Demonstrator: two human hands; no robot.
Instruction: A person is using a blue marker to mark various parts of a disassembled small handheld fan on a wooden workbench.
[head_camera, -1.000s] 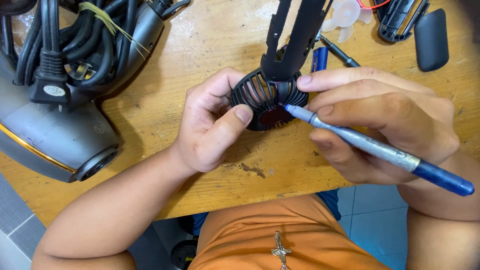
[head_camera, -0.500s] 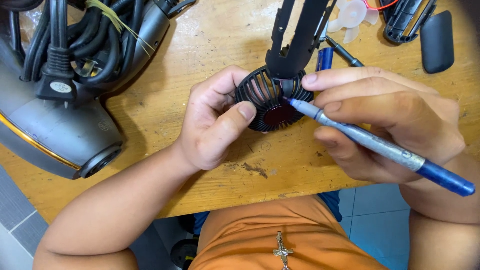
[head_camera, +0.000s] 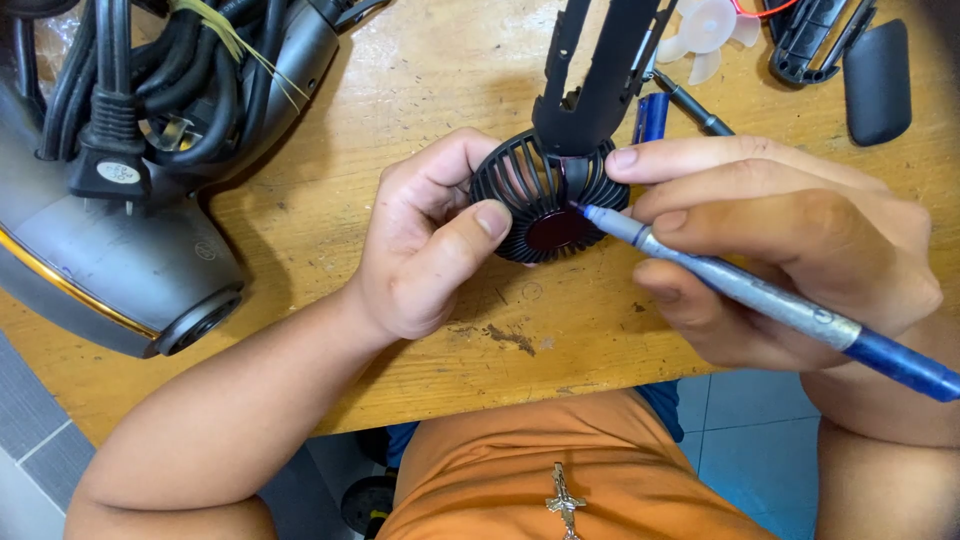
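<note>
1. A black round fan grille (head_camera: 545, 205) with a dark red centre lies on the wooden tabletop (head_camera: 400, 90), joined to a black handle shell (head_camera: 600, 70) running toward the far edge.
2. The left hand (head_camera: 425, 240) closes on the grille's left rim, thumb over the ribs.
3. The right hand (head_camera: 780, 250) grips a blue pen (head_camera: 760, 300), its tip touching the grille's centre.
4. Far left lies a grey hair dryer (head_camera: 110, 260) with a coiled black cord (head_camera: 130, 90) on top.
5. A white fan blade (head_camera: 705, 30) and a black cover (head_camera: 877, 80) lie beyond; the right hand hides part of the grille.
</note>
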